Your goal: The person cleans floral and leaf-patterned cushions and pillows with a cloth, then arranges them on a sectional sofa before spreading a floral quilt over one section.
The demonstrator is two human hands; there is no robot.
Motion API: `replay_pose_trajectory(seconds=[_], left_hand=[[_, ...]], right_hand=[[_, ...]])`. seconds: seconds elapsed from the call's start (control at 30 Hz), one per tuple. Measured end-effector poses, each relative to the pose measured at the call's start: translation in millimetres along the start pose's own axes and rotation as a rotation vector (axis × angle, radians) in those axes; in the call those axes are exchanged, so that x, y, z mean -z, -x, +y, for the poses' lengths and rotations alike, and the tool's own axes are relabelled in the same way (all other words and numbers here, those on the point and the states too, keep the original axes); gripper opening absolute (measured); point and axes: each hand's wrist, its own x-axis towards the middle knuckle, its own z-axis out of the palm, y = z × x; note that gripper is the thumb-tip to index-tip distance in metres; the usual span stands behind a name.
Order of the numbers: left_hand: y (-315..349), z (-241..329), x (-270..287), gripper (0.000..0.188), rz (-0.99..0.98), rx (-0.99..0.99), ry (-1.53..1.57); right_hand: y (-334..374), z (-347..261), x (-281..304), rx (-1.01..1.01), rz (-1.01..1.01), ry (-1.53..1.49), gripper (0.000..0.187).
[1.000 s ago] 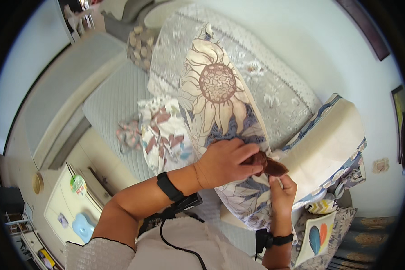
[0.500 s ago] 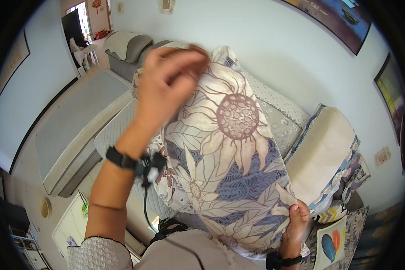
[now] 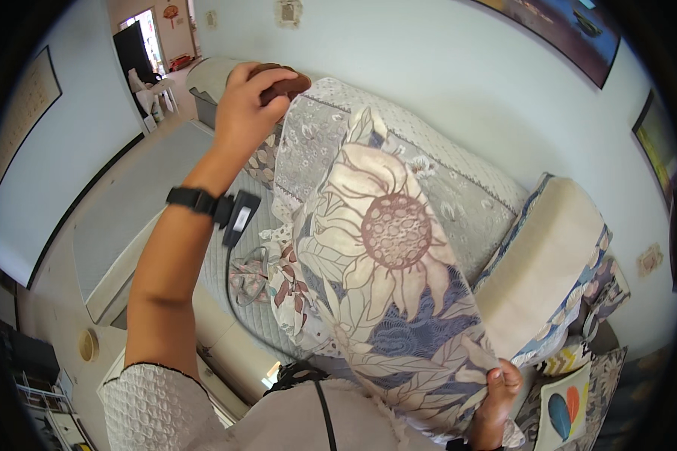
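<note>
left hand (image 3: 246, 113): fingers curled round a brown thing (image 3: 289, 84), up past the floral cloth's far end, apart from it. right hand (image 3: 499, 389): thumb and fingers closed on the near right edge of the floral cloth (image 3: 406, 301). cloth lies slantwise before the person, big flower up, far end over the grey cover (image 3: 470, 203). leaf-print cloth (image 3: 288, 289) just left of it, cream cushion (image 3: 545, 263) right, feather-print cushion (image 3: 563, 406) lower right, basket (image 3: 81, 344) on floor far left.
</note>
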Motion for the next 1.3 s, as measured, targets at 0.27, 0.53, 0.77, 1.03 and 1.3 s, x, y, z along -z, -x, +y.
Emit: replay_pose_trajectory(seconds=[0.27, 0.53, 0.77, 1.03, 1.3], left_hand=[[120, 192, -18, 0.021, -0.668, -0.542, 0.445], [113, 193, -28, 0.013, -0.269, -0.699, 0.29], [-9, 67, -31, 0.033, 0.157, 0.051, 0.315], [30, 45, -78, 0.032, -0.01, 0.272, 0.702], [169, 185, -70, 0.022, -0.393, -0.27, 0.715]], right_hand=[[-40, -17, -27, -0.012, 0.063, -0.211, 0.031], [-45, -44, -34, 0.158, 0.009, -0.305, 0.038], [-40, -55, -1, 0.238, 0.063, -0.284, 0.041], [-34, -45, 38, 0.142, 0.039, -0.414, 0.043], [-41, -35, 36, 0.089, 0.179, -0.529, 0.045]])
